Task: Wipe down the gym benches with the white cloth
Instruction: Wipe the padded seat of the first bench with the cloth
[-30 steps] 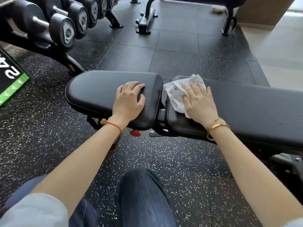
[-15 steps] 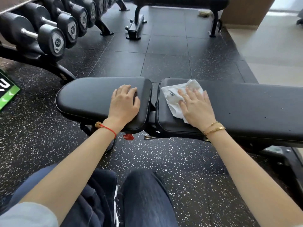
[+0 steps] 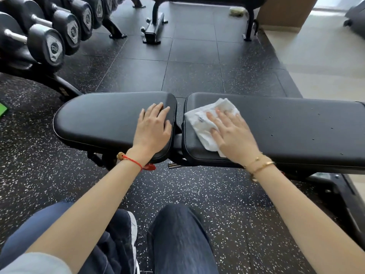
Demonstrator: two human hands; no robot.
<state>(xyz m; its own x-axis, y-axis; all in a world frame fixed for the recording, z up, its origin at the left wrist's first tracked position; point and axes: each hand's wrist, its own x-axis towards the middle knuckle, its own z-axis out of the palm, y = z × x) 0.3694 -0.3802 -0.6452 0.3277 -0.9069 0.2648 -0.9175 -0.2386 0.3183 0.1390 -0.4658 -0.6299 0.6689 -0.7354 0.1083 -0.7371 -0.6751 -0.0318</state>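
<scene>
A black padded gym bench stands across the view in two parts: a short seat pad point(image 3: 102, 119) on the left and a long back pad point(image 3: 292, 131) on the right. A crumpled white cloth point(image 3: 203, 123) lies on the left end of the long pad. My right hand point(image 3: 233, 135) presses flat on the cloth with straight fingers. My left hand point(image 3: 153, 128) rests flat on the right end of the seat pad, holding nothing.
A rack of black dumbbells point(image 3: 53, 42) runs along the upper left. Another bench frame point(image 3: 156, 26) stands at the far end of the speckled rubber floor point(image 3: 193, 76). Pale tile floor point(image 3: 325, 62) lies to the right. My knees point(image 3: 177, 240) are below the bench.
The view has tilted so the bench sits lower in frame. My right hand has slid the cloth slightly away from the pad's near edge. My left hand stays on the seat pad.
</scene>
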